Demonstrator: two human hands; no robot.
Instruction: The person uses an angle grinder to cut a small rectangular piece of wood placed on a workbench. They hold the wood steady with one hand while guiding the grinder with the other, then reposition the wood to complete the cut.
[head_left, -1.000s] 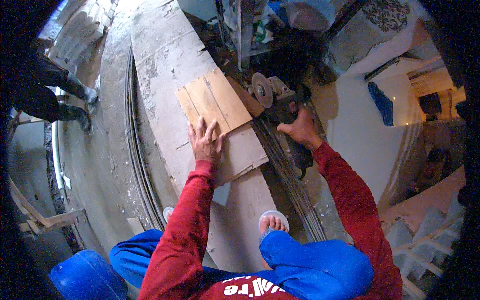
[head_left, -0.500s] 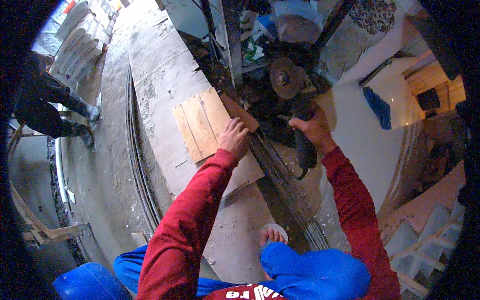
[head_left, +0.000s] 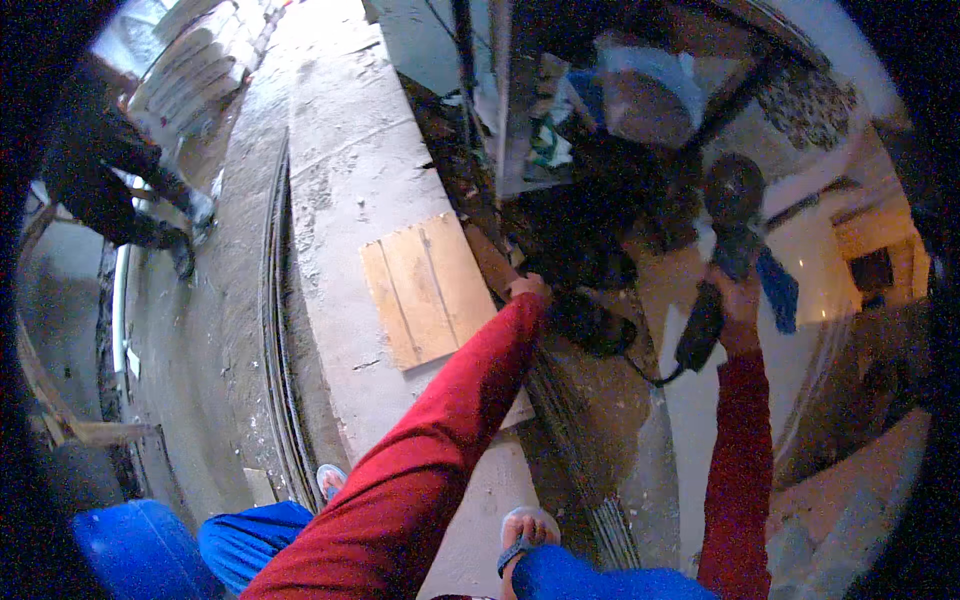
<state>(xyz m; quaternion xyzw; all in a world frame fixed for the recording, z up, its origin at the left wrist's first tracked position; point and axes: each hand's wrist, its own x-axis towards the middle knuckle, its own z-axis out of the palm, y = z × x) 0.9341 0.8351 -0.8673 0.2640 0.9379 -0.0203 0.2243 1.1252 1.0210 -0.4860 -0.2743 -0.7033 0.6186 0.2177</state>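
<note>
A wooden panel (head_left: 420,288) of pale planks lies flat on a long dusty board (head_left: 360,190). My left hand (head_left: 527,288), in a red sleeve, reaches past the panel's right edge and touches a brown strip there; what it grips is hidden. My right hand (head_left: 738,305) is raised at the right and is shut on the black body of an angle grinder (head_left: 722,255), its disc end pointing up, away from the panel. A black cable hangs from the grinder's rear.
Another person's dark legs and shoes (head_left: 150,205) stand at the far left. A blue barrel (head_left: 140,550) sits bottom left. Dark clutter and a post (head_left: 590,200) lie beyond the board. My sandalled feet (head_left: 525,525) rest on the board.
My right hand lifted the grinder up and to the right, off the panel's corner. My left hand slid from the panel's top to its right edge. The view tilted upward.
</note>
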